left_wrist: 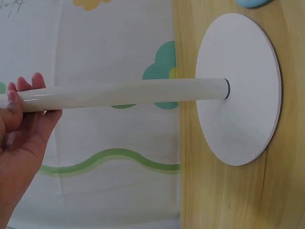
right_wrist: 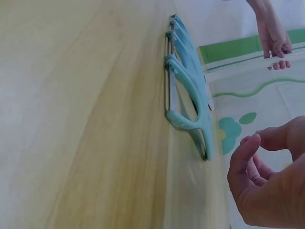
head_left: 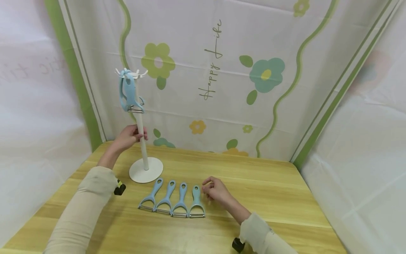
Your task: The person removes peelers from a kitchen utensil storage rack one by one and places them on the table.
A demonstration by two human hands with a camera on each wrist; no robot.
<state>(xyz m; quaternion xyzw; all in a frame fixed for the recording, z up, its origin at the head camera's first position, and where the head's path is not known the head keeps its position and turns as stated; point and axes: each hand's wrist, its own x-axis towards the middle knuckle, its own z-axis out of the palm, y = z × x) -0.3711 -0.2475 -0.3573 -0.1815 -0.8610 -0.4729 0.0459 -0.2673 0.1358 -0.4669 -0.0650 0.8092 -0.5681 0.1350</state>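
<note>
My left hand (head_left: 128,137) grips the white pole (left_wrist: 143,91) of an upright stand with a round base (left_wrist: 238,129), fingers and thumb around it. Light-blue Y-shaped peelers (head_left: 130,90) hang by their handles from the hooks (head_left: 139,74) at its top, overlapping on the left side. Several more peelers lie in a row on the table, blades toward me. The rightmost peeler (head_left: 196,198) is a slightly greener blue. Just right of its handle hovers my right hand (head_left: 217,190), fingers loosely bent with nothing between them; the right wrist view shows a gap to the peeler (right_wrist: 205,129).
The wooden table (head_left: 269,197) runs back to a white floral curtain (head_left: 190,88), with more curtain at both sides. Other peelers in the row, such as the leftmost peeler (head_left: 156,188), lie just in front of the stand's base.
</note>
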